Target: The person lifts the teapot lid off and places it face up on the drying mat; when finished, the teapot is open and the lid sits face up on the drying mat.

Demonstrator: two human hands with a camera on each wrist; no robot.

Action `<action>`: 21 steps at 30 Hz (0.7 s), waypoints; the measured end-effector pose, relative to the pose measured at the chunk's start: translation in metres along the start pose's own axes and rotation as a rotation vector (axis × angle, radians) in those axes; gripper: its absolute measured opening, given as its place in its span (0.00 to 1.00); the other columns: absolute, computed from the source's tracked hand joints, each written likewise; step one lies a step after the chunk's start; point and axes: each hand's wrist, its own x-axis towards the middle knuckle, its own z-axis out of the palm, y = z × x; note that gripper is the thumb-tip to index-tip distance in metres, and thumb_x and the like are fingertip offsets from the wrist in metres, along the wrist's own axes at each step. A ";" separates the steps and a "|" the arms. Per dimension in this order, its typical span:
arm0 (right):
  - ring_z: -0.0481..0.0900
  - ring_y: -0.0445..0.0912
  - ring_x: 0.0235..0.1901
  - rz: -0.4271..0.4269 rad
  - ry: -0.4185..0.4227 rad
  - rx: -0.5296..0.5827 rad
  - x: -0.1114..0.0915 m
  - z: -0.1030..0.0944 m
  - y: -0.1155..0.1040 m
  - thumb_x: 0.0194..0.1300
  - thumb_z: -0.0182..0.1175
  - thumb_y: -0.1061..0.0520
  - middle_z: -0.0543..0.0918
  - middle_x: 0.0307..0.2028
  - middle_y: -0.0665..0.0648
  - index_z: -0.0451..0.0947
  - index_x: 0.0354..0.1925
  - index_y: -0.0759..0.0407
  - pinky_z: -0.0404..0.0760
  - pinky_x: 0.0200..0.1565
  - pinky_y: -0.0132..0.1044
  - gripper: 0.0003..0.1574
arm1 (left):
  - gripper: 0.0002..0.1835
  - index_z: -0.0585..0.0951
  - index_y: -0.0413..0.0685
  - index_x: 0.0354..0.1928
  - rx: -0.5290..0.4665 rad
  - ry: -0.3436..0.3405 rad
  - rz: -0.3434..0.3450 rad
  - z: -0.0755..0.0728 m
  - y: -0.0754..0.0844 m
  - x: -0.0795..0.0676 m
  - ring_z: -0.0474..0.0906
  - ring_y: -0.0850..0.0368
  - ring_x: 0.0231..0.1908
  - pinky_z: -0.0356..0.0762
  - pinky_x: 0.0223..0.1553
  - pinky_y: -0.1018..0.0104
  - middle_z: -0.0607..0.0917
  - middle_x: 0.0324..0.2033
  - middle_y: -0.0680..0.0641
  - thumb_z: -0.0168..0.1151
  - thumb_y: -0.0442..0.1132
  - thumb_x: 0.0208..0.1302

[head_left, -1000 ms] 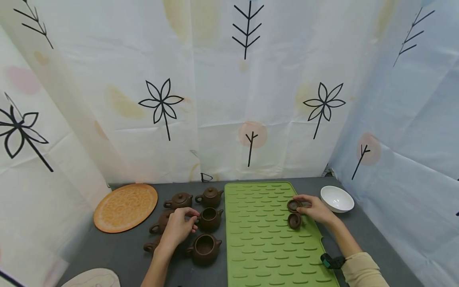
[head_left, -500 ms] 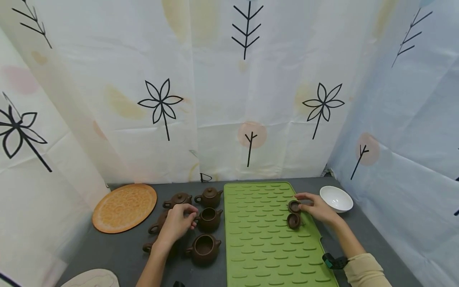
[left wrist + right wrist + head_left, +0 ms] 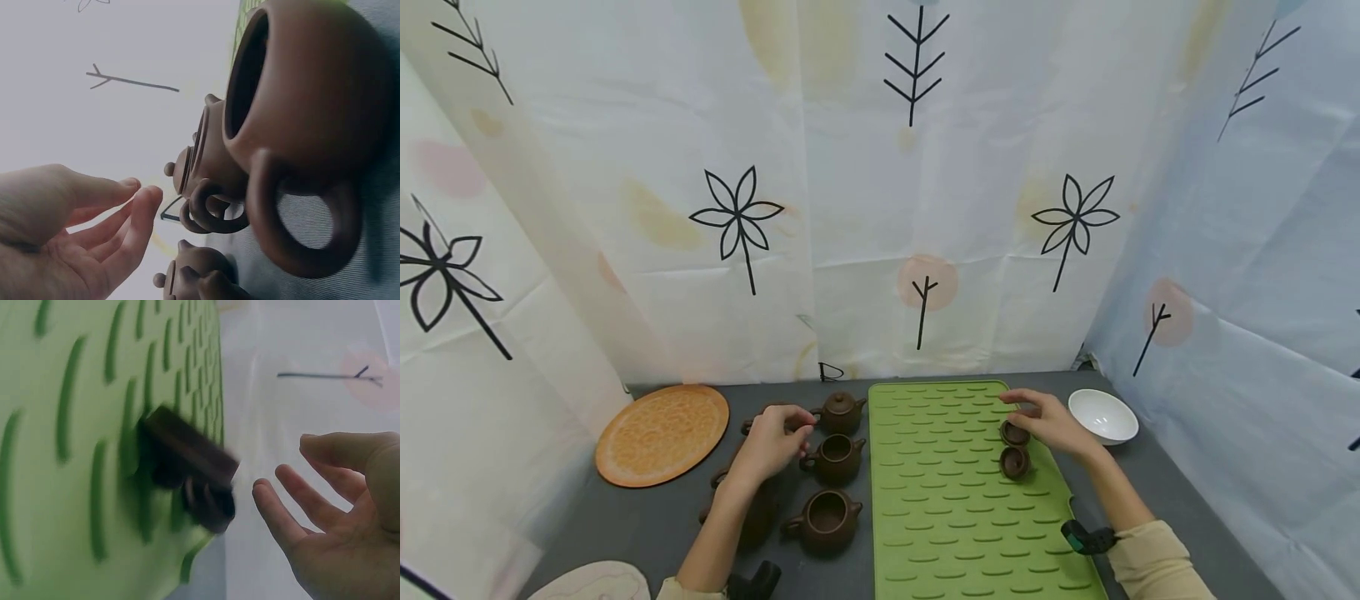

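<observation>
My left hand [image 3: 772, 446] hovers over the cluster of brown teapots, thumb and forefinger close together with nothing between them. Just past its fingertips is a lidded teapot [image 3: 840, 414]. Nearer stand two lidless ones, a middle teapot [image 3: 838, 461] and a front teapot [image 3: 312, 87] with a loop handle. More teapots are partly hidden behind my left hand and forearm. Two small brown lids lie at the right side of the green mat: a back lid [image 3: 1015, 432] and a front lid [image 3: 1015, 463]. Above the back one, my right hand [image 3: 350, 500] holds nothing, fingers spread.
The ridged green mat [image 3: 940, 517] covers the middle of the grey table. A white bowl [image 3: 1103, 417] stands to its right. Far left lies an orange round board [image 3: 662, 435], and a pale flat piece [image 3: 597, 581] sits at the front left. Patterned cloth hangs around the table.
My left hand has moved from beside the middle teapot's handle back toward the lidded teapot. My right hand has come up off the back lid, which stays on the mat.
</observation>
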 end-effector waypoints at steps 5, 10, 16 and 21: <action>0.80 0.76 0.66 -0.040 -0.004 0.021 0.011 0.013 -0.021 0.82 0.57 0.63 0.76 0.71 0.78 0.73 0.73 0.71 0.89 0.57 0.56 0.26 | 0.09 0.89 0.36 0.52 0.013 -0.021 0.009 -0.002 -0.002 0.013 0.86 0.56 0.27 0.82 0.31 0.66 0.91 0.36 0.35 0.66 0.32 0.77; 0.78 0.74 0.70 -0.045 -0.020 0.080 0.024 0.031 -0.038 0.83 0.58 0.60 0.77 0.71 0.73 0.75 0.72 0.65 0.87 0.62 0.58 0.25 | 0.10 0.89 0.35 0.53 0.000 -0.033 -0.005 -0.001 -0.005 0.021 0.86 0.56 0.28 0.83 0.32 0.64 0.92 0.36 0.35 0.65 0.32 0.77; 0.79 0.72 0.68 -0.072 -0.035 0.122 0.045 0.057 -0.055 0.82 0.60 0.60 0.78 0.70 0.72 0.76 0.71 0.64 0.86 0.63 0.60 0.24 | 0.10 0.88 0.34 0.53 -0.019 -0.051 0.006 -0.002 -0.007 0.030 0.88 0.53 0.29 0.85 0.32 0.61 0.91 0.35 0.36 0.65 0.31 0.77; 0.81 0.70 0.66 -0.069 -0.027 0.154 0.062 0.080 -0.065 0.82 0.60 0.60 0.80 0.68 0.70 0.78 0.69 0.63 0.86 0.63 0.59 0.22 | 0.11 0.87 0.31 0.55 -0.102 -0.085 -0.025 -0.002 -0.009 0.040 0.90 0.52 0.32 0.92 0.42 0.50 0.90 0.38 0.36 0.63 0.31 0.78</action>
